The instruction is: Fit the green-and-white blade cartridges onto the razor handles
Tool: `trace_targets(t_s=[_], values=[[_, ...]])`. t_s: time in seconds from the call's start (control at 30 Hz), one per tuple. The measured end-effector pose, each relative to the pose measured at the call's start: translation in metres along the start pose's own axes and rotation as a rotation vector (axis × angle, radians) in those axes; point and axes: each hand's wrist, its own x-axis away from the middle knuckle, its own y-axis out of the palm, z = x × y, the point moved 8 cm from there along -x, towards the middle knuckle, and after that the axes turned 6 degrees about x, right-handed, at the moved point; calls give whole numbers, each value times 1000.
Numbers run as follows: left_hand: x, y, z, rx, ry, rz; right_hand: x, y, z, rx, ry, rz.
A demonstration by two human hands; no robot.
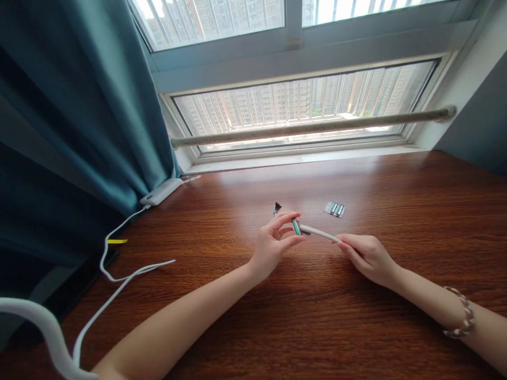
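Observation:
Above the wooden table (pixel 356 316), my right hand (pixel 366 256) grips the rear end of a white razor handle (pixel 319 233). My left hand (pixel 275 243) pinches the green and grey razor head (pixel 296 226) at the handle's front end between thumb and fingers. A clear pack of spare green blade cartridges (pixel 335 209) lies on the table just beyond the hands. A small dark piece (pixel 276 208) rests on the table behind my left fingers.
A white charger block (pixel 162 191) lies at the table's far left corner, its white cable (pixel 119 274) snaking toward the near left edge. A teal curtain (pixel 79 105) hangs on the left. A window with a metal rail (pixel 312 128) runs along the far edge.

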Motion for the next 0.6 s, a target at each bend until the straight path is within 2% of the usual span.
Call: trace_targets(t_s=[0.17,0.3,0.4,0.6], values=[[3,6,3,74,-14,-21,1,2,-1,-13,-13,-19],[4,7,4,130,-4,-22,2,-3,-2,-17,-20,46],[4,8,2,107,-4,-29,3,-8,-5,-27,-30,98],[5,10,1,53,37,-72,3,-6,-11,54,-74,73]])
